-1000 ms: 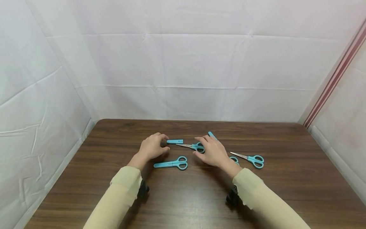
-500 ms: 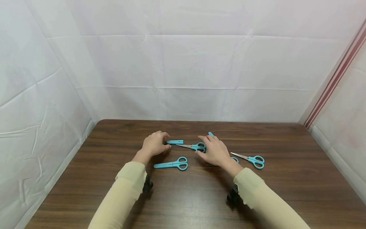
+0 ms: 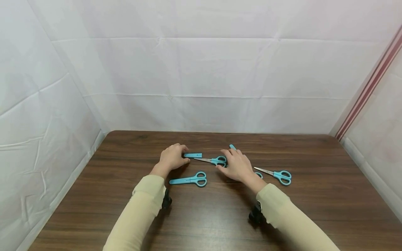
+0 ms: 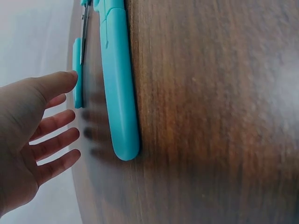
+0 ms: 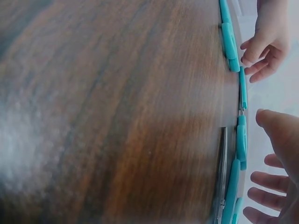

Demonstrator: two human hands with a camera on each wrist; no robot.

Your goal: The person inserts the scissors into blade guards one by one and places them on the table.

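Left hand: my left hand [image 3: 171, 158] sits on the bench [image 3: 207, 212] with its fingers loosely extended — the wrist view shows them spread and holding nothing, the thumb tip reaching toward the end of the loose blade cap [image 3: 193, 155].
Right hand: my right hand [image 3: 237, 164] lies over the handle end of the uncapped scissors [image 3: 211, 160]; fingers relaxed and slightly spread in the wrist view, and I cannot tell whether they actually touch the handles.
Blade cap: a small teal sleeve lying flat, just beside the left fingertips, its far end close to the bare blade tips of the uncapped scissors.
Uncapped scissors: between my two hands, steel blades pointing left toward the cap, teal loops under the right fingers.
Capped scissors: a second pair [image 3: 189, 180] nearer me — its blades are sheathed in teal, lying just below the left hand.
Right-side pair: another uncapped pair [image 3: 275, 174] lies well to the right of my right hand.
Behind the right hand: a teal tip [image 3: 232, 146] shows past the fingers, and part of a teal loop [image 3: 259, 174] by the wrist.
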